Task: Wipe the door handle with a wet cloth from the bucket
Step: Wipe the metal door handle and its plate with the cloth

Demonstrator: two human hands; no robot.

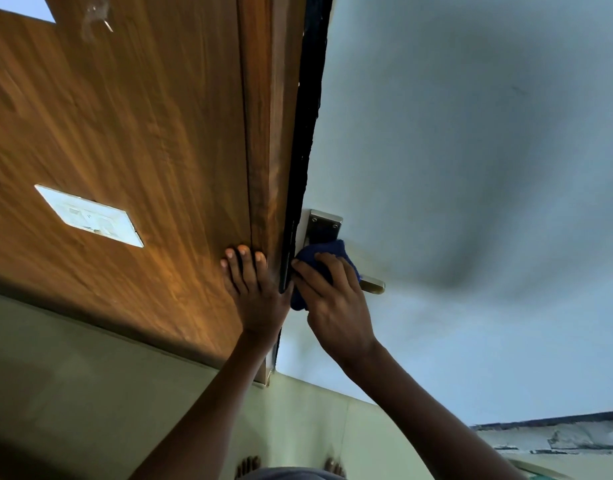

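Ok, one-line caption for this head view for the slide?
Right hand presses a dark blue cloth over the silver metal door handle; left hand lies flat on the brown wooden frame.

The door (471,168) is filling the right of the view, with the wooden panel (125,133) lying to its left and a dark gap running between them. A switch plate (88,215) is sitting on the panel, well left of the gap. The door handle (372,285) is sticking out at the door's left edge, below its mounting plate (324,225). The cloth (327,254) is lying over the handle, under the right hand (336,306). The left hand (255,289) is resting flat on the panel, just left of the gap. The floor (73,393) is lying below.
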